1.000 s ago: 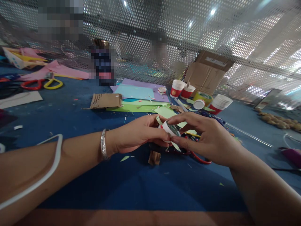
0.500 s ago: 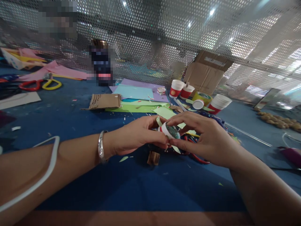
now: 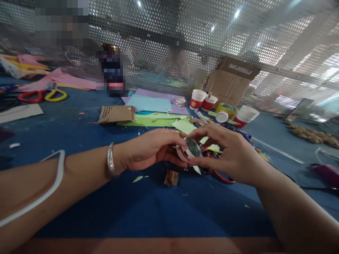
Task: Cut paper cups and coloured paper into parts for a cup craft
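Observation:
Between both hands, over the middle of the blue table, is a short cut-down paper cup (image 3: 183,153), white with a red band. Its dark green, patterned round face tilts toward the right. My left hand (image 3: 153,150) pinches its left side, thumb on top and fingers beneath. My right hand (image 3: 227,151) holds the right rim between thumb and fingertips. A strip of pale green paper (image 3: 196,169) shows below the cup. Under my right hand lie red-handled scissors (image 3: 222,179), partly hidden. A small brown piece (image 3: 171,177) rests just below the cup.
Paper cups (image 3: 197,100), yellow tape (image 3: 228,110) and a cardboard box (image 3: 230,81) stand behind my hands. Coloured sheets (image 3: 150,102) and corrugated cardboard (image 3: 117,114) lie farther left. Scissors with red and yellow handles (image 3: 56,95) are at far left. A perforated metal screen (image 3: 156,42) rises behind.
The cup has turned in my hands, so more of its white and red side shows. My left thumb has moved up to the cup's upper edge.

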`<act>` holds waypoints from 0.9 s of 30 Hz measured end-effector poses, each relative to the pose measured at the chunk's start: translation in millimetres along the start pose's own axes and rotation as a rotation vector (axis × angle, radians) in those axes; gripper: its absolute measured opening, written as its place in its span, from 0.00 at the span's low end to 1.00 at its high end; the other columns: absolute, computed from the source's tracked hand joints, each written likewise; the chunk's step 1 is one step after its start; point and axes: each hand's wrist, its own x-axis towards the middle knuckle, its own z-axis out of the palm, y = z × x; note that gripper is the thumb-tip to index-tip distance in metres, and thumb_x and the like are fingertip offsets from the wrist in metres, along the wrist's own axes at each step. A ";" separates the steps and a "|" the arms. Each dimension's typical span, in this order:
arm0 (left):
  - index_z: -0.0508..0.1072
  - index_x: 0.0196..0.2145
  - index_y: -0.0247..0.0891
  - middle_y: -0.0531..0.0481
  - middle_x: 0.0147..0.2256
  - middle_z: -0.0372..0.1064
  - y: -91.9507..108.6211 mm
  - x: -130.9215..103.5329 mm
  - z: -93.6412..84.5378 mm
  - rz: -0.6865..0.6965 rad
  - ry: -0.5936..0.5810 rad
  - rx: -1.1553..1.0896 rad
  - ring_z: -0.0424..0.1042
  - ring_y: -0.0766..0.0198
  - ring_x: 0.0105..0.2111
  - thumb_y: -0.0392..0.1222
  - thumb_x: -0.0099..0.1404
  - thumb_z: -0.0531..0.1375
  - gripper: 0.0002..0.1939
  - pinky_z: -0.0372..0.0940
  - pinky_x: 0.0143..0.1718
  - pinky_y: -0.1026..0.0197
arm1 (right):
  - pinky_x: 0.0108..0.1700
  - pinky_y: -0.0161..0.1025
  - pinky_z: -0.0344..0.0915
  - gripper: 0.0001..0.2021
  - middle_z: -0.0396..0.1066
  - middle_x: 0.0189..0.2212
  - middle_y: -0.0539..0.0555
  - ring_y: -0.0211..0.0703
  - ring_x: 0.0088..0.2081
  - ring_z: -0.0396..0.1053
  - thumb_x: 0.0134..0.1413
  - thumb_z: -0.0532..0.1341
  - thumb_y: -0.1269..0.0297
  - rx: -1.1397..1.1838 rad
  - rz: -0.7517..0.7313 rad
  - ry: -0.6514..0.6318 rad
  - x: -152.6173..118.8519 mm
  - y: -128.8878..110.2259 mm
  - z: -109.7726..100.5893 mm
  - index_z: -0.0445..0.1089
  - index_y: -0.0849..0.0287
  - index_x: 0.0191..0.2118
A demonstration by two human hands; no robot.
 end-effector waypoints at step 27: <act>0.66 0.46 0.43 0.55 0.34 0.71 -5.5 -3.3 -6.8 0.330 0.065 0.548 0.70 0.67 0.32 0.40 0.63 0.64 0.15 0.64 0.34 0.65 | 0.43 0.37 0.68 0.11 0.74 0.42 0.52 0.41 0.40 0.73 0.59 0.66 0.63 -0.159 -0.015 0.104 1.0 3.1 2.6 0.72 0.57 0.47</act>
